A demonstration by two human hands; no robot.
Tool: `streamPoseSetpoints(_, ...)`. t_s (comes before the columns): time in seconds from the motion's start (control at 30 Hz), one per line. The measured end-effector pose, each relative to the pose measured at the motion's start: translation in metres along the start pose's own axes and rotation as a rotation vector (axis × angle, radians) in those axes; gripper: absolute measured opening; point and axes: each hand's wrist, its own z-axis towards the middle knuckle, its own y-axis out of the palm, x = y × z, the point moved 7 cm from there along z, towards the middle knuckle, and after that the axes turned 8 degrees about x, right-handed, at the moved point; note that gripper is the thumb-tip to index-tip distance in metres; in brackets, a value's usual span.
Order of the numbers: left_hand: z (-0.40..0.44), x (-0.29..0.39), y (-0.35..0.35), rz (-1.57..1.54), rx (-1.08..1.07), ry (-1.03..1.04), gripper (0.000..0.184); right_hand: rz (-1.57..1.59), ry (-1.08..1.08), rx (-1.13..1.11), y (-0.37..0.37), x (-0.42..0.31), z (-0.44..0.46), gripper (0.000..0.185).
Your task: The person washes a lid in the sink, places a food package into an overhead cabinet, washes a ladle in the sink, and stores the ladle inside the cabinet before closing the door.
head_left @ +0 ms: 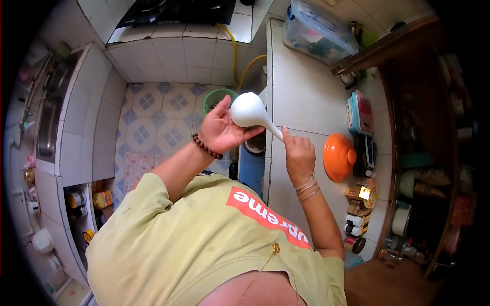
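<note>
A white ladle [248, 110] with a round bowl is held up in front of my body, its underside facing the camera. The handle slants down to the right, and my right hand [299, 155] grips its end with closed fingers. My left hand [226, 128] is palm up with the fingers spread, just beside and below the ladle's bowl. The hand appears to be at the bowl's edge; whether it touches cannot be told. A beaded bracelet is on the left wrist.
An orange lid [339, 157] lies on the white tiled counter [296, 97] to the right. A clear plastic box [319, 33] stands at its far end. Behind the ladle, a green basin [214, 97] is on the floor. A sink [49, 122] is at left, a black stove [176, 11] ahead.
</note>
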Motion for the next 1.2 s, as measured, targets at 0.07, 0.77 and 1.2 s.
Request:
streamPoseSetpoints(0.07,-0.003,-0.006,0.005,-0.024,-0.013,-0.013,0.048,0.012,0.003,0.05,-0.001,0.002,-0.001,0.041)
streamPoseSetpoints(0.77,0.005,0.044,-0.016,1.216,0.309,0.609,0.058,1.465,0.961,-0.523,0.017,-0.008,-0.012,0.019)
streamPoseSetpoints(1.2,0.013,0.074,0.007,2.333,0.375,0.998,0.082,1.509,0.924,-0.741,-0.001,-0.035,-0.011,0.02)
